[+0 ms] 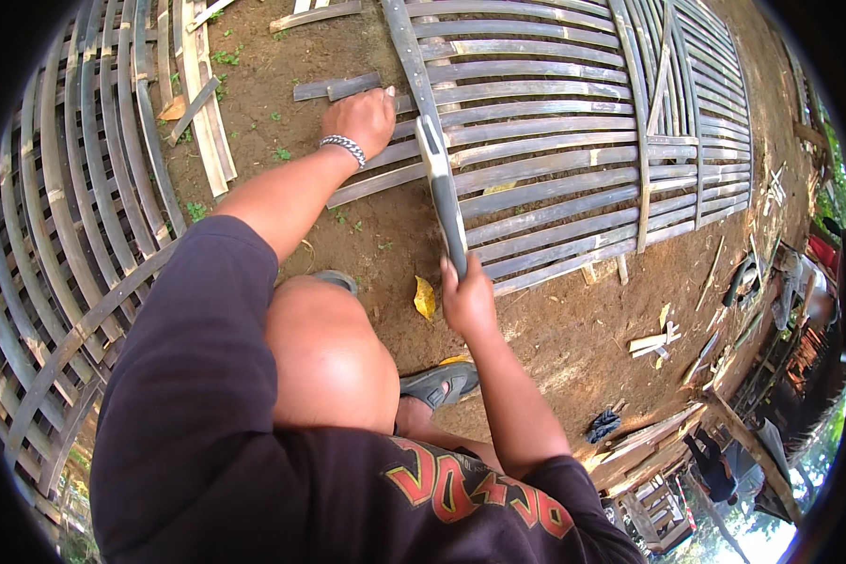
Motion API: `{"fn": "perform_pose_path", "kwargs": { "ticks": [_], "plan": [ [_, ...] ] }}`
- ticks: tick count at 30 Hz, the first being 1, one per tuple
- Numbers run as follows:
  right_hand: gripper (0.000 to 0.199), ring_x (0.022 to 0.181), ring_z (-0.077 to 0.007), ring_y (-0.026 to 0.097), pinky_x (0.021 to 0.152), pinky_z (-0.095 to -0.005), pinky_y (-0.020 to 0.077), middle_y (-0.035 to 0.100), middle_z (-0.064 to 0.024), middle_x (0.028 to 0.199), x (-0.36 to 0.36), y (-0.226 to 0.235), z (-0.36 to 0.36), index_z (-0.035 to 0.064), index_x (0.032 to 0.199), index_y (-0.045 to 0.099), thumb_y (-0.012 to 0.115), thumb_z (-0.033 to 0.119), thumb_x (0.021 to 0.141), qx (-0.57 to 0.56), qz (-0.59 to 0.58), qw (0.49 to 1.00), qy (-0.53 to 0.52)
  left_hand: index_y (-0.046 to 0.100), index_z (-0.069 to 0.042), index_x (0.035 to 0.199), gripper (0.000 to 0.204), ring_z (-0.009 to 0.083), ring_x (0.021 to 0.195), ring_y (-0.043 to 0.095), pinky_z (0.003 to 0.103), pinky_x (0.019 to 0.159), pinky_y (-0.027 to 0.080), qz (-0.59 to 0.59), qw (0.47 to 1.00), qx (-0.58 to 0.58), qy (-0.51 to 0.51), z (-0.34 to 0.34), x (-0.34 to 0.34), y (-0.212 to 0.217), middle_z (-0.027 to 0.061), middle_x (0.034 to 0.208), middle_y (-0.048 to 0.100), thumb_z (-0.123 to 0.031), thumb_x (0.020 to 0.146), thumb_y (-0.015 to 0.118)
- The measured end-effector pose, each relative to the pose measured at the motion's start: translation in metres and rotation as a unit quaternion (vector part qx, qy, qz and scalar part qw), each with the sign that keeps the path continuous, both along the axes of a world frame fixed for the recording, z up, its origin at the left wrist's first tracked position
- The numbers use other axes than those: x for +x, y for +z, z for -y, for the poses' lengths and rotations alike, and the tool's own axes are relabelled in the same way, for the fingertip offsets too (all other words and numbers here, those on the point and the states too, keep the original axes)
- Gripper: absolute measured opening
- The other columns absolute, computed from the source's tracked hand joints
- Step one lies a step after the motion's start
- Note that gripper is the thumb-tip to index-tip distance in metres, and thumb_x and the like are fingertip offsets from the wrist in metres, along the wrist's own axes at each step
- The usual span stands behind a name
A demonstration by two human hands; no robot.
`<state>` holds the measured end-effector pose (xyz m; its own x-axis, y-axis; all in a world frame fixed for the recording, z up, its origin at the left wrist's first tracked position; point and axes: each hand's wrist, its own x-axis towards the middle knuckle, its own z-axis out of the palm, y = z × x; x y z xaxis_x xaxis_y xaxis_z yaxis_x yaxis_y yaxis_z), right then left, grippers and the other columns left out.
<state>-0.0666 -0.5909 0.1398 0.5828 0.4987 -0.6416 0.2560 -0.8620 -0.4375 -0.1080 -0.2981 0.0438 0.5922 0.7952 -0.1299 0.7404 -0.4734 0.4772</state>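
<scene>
On brown soil [555, 329], a large grey bamboo-slat panel [545, 152] is lying, running beyond the top edge. A long grey-and-white tool [449, 209] is overlapping its left side, working end hard to make out. Right hand [468, 296] is wrapping its fingers around the handle. Left hand [360, 124] is curling by slat ends; cannot tell whether pinching.

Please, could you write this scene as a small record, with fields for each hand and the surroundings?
Left hand: curled at the near edge of a slatted panel; its hold is unclear
Left wrist: chain bracelet
Right hand: closed around a long grey-and-white tool
Ground: brown soil, yellow leaf left of the right hand
Far left: another slatted panel
</scene>
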Motion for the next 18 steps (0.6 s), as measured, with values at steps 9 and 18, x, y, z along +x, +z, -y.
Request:
{"fn": "perform_pose_path", "kwargs": {
  "ticks": [9, 18],
  "plan": [
    [0.045, 0.085, -0.0528, 0.066, 0.072, -0.0577, 0.0528, 0.067, -0.0346, 0.087, -0.039, 0.027, 0.100, -0.0048, 0.120, 0.055, 0.062, 0.035, 0.099, -0.008, -0.005, 1.000, -0.005, 0.071, -0.008, 0.087, 0.045, 0.0412, 0.084, 0.070, 0.054, 0.076, 0.055, -0.034, 0.999, -0.011, 0.008, -0.002, -0.009, 0.003, 0.0194, 0.089, 0.073, -0.036, 0.104, 0.040],
    [0.041, 0.084, -0.0521, 0.068, 0.070, -0.0571, 0.0539, 0.066, -0.0358, 0.086, -0.046, 0.024, 0.139, -0.0041, 0.120, 0.056, 0.066, 0.028, 0.096, 0.001, 0.007, 1.000, -0.008, 0.067, -0.006, 0.088, 0.045, 0.0441, 0.080, 0.068, 0.056, 0.073, 0.054, -0.018, 1.000, 0.001, -0.009, -0.001, -0.006, 0.001, 0.0217, 0.085, 0.071, -0.037, 0.106, 0.040]
  ]
}}
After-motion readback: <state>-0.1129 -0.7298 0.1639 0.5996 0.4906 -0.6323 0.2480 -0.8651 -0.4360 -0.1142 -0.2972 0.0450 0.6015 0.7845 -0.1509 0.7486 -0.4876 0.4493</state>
